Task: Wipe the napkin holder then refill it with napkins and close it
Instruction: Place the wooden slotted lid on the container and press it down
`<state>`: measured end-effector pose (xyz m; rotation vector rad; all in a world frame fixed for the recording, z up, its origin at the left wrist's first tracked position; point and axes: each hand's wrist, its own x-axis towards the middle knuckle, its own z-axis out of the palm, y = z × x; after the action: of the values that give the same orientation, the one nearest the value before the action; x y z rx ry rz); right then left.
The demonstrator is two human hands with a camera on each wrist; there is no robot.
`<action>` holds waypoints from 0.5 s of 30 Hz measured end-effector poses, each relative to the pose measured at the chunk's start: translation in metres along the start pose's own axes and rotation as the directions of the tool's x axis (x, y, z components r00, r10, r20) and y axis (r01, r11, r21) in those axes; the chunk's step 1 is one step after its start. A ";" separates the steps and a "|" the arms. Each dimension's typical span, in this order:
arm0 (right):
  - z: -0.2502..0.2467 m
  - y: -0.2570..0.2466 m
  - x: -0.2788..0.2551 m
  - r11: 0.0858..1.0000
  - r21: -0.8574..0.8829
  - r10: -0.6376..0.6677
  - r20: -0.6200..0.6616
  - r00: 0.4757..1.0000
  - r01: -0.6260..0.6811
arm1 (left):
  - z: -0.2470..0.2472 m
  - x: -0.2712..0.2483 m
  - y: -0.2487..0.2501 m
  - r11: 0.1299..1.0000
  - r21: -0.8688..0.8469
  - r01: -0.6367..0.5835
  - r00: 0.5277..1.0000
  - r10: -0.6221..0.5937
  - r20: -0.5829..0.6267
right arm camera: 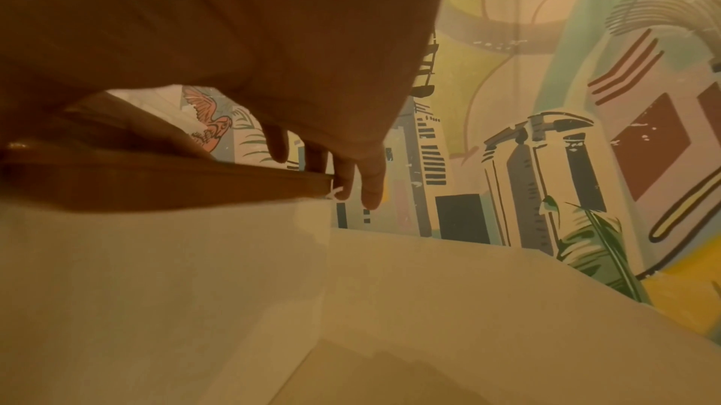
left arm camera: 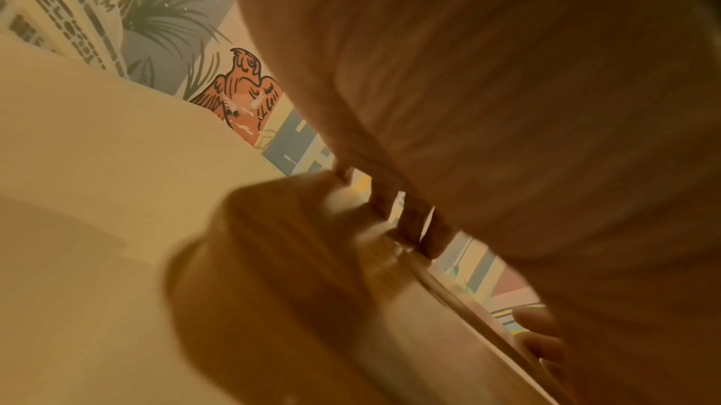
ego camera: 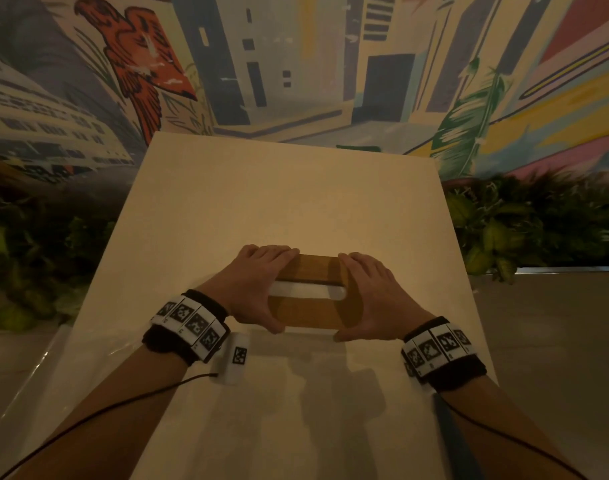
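A flat wooden napkin holder lies on the white table, near its front middle. White napkins show through the long slot in its lid. My left hand grips the holder's left end, fingers over the far edge and thumb at the near edge. My right hand grips the right end the same way. In the right wrist view the fingers hook over the far corner of the wooden lid. The left wrist view is mostly palm and blur.
A small white tag with a black marker lies on the table beside my left wrist. A dark bluish strip lies at the front right. Green plants flank the table, and a painted mural wall stands behind it.
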<state>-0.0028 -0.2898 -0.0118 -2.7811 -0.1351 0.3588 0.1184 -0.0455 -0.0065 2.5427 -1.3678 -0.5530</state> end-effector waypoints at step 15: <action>-0.001 -0.001 0.006 0.999 0.014 0.050 0.048 0.998 -0.051 | 0.003 0.006 -0.005 1.000 0.008 0.023 0.999 -0.023 0.043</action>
<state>0.0037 -0.2885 -0.0121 -2.7656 -0.0733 0.4369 0.1241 -0.0473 -0.0119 2.5698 -1.3582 -0.6111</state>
